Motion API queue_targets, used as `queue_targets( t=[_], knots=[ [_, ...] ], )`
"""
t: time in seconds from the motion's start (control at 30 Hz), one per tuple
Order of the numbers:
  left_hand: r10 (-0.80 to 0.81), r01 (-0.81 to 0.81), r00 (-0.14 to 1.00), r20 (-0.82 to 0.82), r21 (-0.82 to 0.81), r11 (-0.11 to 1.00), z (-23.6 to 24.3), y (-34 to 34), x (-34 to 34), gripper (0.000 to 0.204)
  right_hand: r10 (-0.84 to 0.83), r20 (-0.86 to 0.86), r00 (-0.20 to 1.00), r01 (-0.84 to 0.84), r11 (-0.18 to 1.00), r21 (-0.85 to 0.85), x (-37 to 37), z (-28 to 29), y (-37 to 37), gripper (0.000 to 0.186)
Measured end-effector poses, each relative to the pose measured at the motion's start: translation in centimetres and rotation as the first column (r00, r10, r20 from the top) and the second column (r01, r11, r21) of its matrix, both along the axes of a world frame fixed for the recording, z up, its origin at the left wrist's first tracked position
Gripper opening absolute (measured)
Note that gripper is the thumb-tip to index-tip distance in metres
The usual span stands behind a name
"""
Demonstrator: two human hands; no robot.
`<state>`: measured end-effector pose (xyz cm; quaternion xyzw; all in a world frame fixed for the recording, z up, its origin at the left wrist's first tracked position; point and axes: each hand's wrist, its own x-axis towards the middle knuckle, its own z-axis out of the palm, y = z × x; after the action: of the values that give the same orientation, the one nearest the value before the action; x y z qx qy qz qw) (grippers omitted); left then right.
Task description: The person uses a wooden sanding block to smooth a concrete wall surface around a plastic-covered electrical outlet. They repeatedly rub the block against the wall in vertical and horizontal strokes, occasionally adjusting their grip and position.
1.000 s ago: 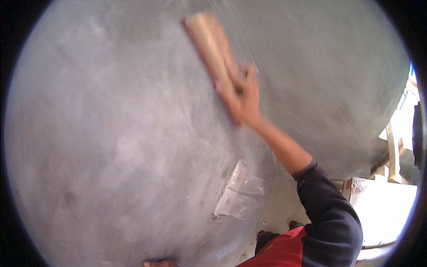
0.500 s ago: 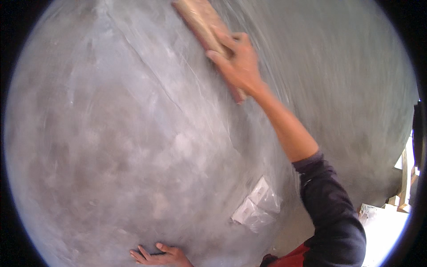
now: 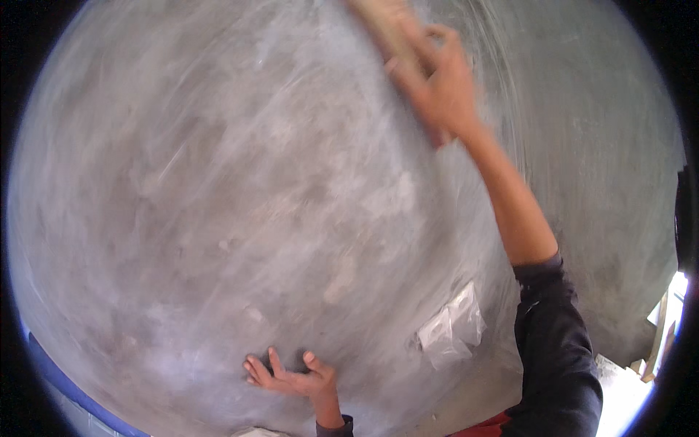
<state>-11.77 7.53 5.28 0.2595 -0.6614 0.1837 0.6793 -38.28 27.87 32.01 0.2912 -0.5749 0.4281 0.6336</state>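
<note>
A grey plastered wall (image 3: 218,204) with pale patches and fine streaks fills most of the view. At the top, my right hand (image 3: 448,91) is wrapped round a long wooden block (image 3: 393,40) with a reddish edge, held slanting against the wall and blurred by motion. My bare right forearm reaches up to it from a dark sleeve. Lower down, my left hand (image 3: 302,379) has its fingers spread at the wall surface and holds nothing. Whether its whole palm touches the wall, I cannot tell.
Plastic-wrapped white switch or socket plates (image 3: 453,328) sit on the wall near my right sleeve. A wall corner runs down right of my hand to another grey wall (image 3: 597,146). Pieces of wood (image 3: 644,368) stand at the lower right, and a blue curved edge (image 3: 65,390) shows at the lower left.
The view has shifted, and more of my left wrist shows. My right hand with the wooden block appears further right and higher. My left hand appears further up and right, fingers still spread.
</note>
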Motion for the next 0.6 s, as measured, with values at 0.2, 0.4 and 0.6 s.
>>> queue_targets(
  t=[0.2, 0.4, 0.6],
  knots=[
    [-0.431, 0.437, 0.892, -0.136, 0.016, 0.899, -0.3, -0.9, 4.1, 0.056, 0.261, -0.176, 0.949, -0.144, 0.857, 0.494, 5.7, -13.9, -4.2, 0.050],
    [-0.209, 0.210, 0.977, -0.038, 0.047, 0.977, -0.8, -3.9, 14.0, 0.056, 0.053, 0.040, 0.998, -0.050, 0.997, -0.066, 4.6, -4.3, -3.5, 0.043],
    [-0.032, 0.028, 0.999, 0.042, 0.087, 0.996, -1.4, -9.2, 16.1, 0.064, 0.292, -0.275, 0.916, -0.125, 0.859, 0.496, 12.9, -17.8, -10.4, 0.042]
  ],
)
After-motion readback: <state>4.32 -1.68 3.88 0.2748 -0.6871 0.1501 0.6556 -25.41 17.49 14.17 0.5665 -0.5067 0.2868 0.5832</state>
